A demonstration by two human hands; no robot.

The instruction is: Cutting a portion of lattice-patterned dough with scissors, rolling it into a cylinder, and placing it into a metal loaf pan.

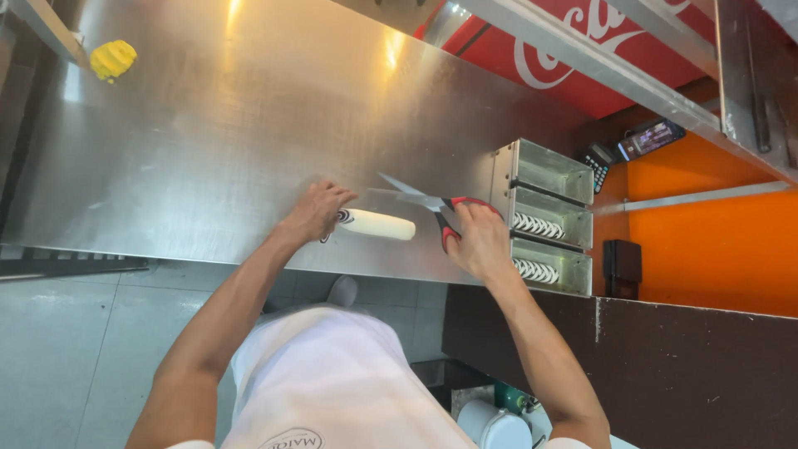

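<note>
Left fingers (328, 199) pin white roll (378, 224); right fingers (470, 218) hidden, gripping open scissors (424, 202).

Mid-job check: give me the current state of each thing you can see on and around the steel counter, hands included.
left hand: resting on one end of the white roll, holding it down
white roll: lying flat on the steel counter, uncut
right hand: gripping the scissors' handles
scissors: blades open, near the roll's other end
metal trays: stacked three, lower two holding rolled pieces, top looks empty
yellow cloth: crumpled, far corner
</note>
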